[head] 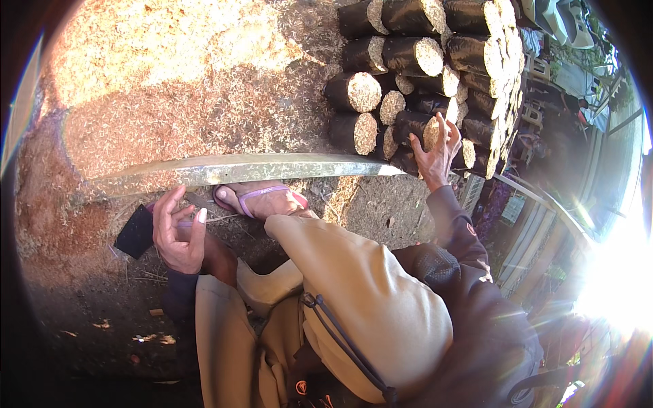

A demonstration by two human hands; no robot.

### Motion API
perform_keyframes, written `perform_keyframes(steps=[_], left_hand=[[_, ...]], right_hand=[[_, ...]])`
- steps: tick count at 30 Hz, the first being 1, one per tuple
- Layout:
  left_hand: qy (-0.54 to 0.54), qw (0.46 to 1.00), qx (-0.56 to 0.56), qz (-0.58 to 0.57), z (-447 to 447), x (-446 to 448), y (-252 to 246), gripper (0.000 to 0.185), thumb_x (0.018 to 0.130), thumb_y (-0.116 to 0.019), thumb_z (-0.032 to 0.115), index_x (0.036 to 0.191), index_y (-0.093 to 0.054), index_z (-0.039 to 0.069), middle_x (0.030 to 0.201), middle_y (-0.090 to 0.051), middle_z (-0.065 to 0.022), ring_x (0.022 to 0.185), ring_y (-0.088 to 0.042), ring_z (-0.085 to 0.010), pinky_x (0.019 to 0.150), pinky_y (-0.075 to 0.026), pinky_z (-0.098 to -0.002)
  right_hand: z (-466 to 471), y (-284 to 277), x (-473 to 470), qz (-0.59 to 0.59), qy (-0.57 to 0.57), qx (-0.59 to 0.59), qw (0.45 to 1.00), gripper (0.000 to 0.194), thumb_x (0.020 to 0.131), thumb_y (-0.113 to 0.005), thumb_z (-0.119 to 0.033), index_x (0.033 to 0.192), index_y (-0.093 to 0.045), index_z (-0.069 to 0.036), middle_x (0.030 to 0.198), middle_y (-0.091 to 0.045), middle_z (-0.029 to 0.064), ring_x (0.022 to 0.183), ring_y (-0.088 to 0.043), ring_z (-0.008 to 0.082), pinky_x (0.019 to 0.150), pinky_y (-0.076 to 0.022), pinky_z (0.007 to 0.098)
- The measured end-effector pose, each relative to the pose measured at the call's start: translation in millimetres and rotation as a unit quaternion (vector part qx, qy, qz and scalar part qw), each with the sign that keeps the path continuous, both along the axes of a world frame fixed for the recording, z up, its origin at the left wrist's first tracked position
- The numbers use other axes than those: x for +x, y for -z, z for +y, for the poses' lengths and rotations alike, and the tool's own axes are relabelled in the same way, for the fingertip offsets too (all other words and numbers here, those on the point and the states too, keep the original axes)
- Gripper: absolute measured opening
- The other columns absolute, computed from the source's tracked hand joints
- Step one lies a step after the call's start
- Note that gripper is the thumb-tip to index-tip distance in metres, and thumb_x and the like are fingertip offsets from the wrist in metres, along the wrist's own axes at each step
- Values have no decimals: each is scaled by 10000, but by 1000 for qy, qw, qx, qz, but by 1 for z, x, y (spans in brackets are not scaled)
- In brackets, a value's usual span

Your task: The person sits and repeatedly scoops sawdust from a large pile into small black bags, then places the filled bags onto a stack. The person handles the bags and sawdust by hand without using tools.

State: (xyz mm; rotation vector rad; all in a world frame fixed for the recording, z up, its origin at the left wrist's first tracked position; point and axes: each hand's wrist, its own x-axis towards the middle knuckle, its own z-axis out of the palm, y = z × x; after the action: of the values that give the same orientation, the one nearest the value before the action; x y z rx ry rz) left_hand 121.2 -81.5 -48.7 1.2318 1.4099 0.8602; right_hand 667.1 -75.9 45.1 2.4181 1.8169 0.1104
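Note:
Black plastic bags (365, 133) packed with pale husk-like material lie stacked in rows at the upper right, their filled ends facing right. My right hand (440, 153) is at the near edge of the stack, thumb and fingers spread around the end of one filled bag (416, 126); whether it bears any weight cannot be told. At the left, my left hand (179, 232) is raised with its fingers apart and nothing seen in it. Just beside it, partly behind the fingers, is a flat black piece (134, 232), perhaps an empty bag.
Loose husks (204, 102) cover the ground beyond a long low board or beam (245, 171). My foot in a sandal (265, 198) rests against its near side. White plastic chairs (566, 23) stand at the upper right, and people (566, 102) are in the shade there.

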Motion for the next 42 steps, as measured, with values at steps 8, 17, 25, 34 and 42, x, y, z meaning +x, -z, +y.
perform_keyframes(steps=[8, 17, 25, 34, 42], left_hand=[[-3, 1000, 0, -6, 0, 1, 1, 472, 913, -738, 27, 1371, -628, -18, 1398, -606, -195, 1188, -670, -250, 912, -614, -347], [11, 1000, 1, 9, 1, -1, -1, 393, 918, -734, 19, 1306, -681, -4, 1391, -617, -179, 1190, -669, -247, 918, -608, -341], [12, 1000, 0, 13, 2, -1, 0, 357, 918, -740, 31, 1271, -703, -5, 1370, -635, -180, 1165, -680, -251, 898, -616, -343], [6, 1000, 6, 13, 1, -2, 1, 340, 921, -740, 33, 1258, -708, -2, 1363, -639, -181, 1161, -683, -257, 892, -618, -341], [11, 1000, 7, 22, -1, -2, 1, 343, 919, -736, 28, 1259, -711, -3, 1362, -637, -178, 1157, -684, -250, 902, -616, -344]], right_hand=[[14, -5, -5, -66, -177, -137, 972, 677, 884, -782, -302, 1525, -568, -258, 1680, -362, 147, 1555, -296, 443, 1277, -246, 591], [12, -6, 6, -72, -172, -127, 974, 686, 862, -836, -378, 1483, -587, -227, 1592, -460, 141, 1471, -435, 386, 1240, -327, 545], [13, 5, 26, -101, -203, -122, 966, 711, 882, -830, -463, 1502, -566, -235, 1565, -499, 106, 1430, -491, 331, 1252, -287, 546], [18, 8, 26, -111, -199, -141, 963, 712, 885, -798, -510, 1507, -576, -243, 1554, -512, 104, 1476, -442, 335, 1281, -228, 553], [14, -7, 18, -58, -208, -126, 968, 905, 826, -837, -564, 1592, -480, -240, 1659, -410, 113, 1545, -346, 361, 1296, -192, 573]])
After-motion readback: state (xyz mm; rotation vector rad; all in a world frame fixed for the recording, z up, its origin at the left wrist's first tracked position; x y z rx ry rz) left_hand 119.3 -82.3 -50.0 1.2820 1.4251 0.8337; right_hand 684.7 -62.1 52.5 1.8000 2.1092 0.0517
